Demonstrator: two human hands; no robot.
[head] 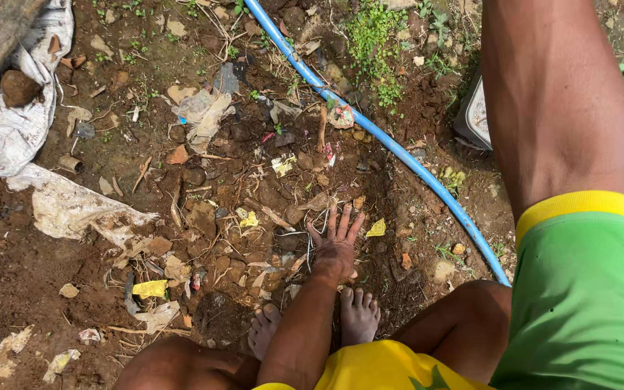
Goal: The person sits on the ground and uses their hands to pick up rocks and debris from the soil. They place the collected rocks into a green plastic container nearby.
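Head view: hands' left one (pixel 335 249) spread flat on littered soil (pixel 254 195).

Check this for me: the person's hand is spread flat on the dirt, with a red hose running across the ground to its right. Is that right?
Not quite. The hose is blue, not red, as the head view shows. The rest stands: the hand is spread, fingers splayed, on the littered dirt, with the hose crossing the ground to its right.

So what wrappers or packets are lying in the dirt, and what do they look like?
Crumpled yellow plastic wrapper: lower left on the soil, flattish.
Small yellow scrap of wrapper: just right of the left hand, triangular.
Pink and white crumpled packet: beside the blue hose, top centre.
Torn white plastic sack: left edge, dirty, wrinkled.
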